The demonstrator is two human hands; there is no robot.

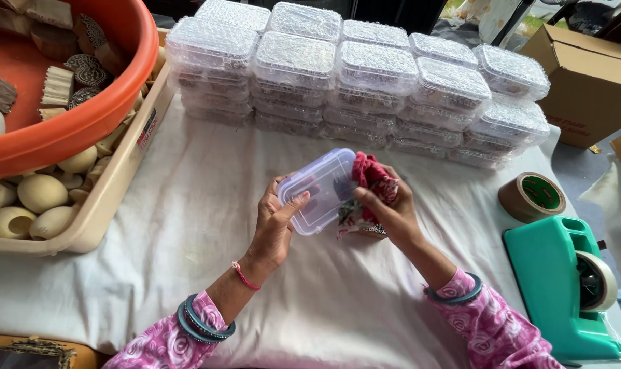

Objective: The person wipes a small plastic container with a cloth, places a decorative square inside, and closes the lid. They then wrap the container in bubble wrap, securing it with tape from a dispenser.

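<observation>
My left hand (275, 222) grips a small clear plastic box (319, 189) tilted on its side above the white cloth (187, 205). My right hand (389, 208) holds a bundle of red patterned fabric (373, 179) and presses it against the box's open side. A small dark carved piece (374, 230) shows under my right hand. Both wrists wear bangles and pink floral sleeves.
Stacks of bubble-wrapped boxes (358, 82) line the back of the table. An orange tub (71, 102) with wooden carved blocks sits in a beige tray (112, 198) of pale egg-shaped pieces at left. At right are a brown tape roll (532, 196), a teal tape dispenser (563, 287) and a cardboard box (590, 75).
</observation>
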